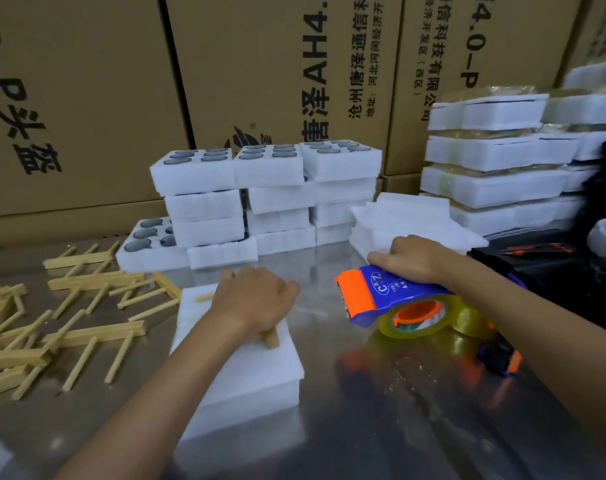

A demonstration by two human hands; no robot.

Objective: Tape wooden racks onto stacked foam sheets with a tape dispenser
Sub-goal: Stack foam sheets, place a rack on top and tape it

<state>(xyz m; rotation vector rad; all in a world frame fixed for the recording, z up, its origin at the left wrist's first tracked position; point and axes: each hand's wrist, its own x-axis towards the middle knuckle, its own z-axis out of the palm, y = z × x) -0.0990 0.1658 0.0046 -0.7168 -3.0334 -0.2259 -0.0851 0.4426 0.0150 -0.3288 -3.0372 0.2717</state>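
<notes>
Here foam trays [192,169] hold dark discs [184,155]; right hand [412,255] grips tape dispenser [391,299]

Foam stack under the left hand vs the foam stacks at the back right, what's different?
The front foam stack lies alone on the metal table, pressed by the left hand with a wooden rack on top; the back-right stacks are piled several high. The back-right ones show yellowish tape wrap; the front one shows none. Both are white foam blocks of similar shape.
</notes>
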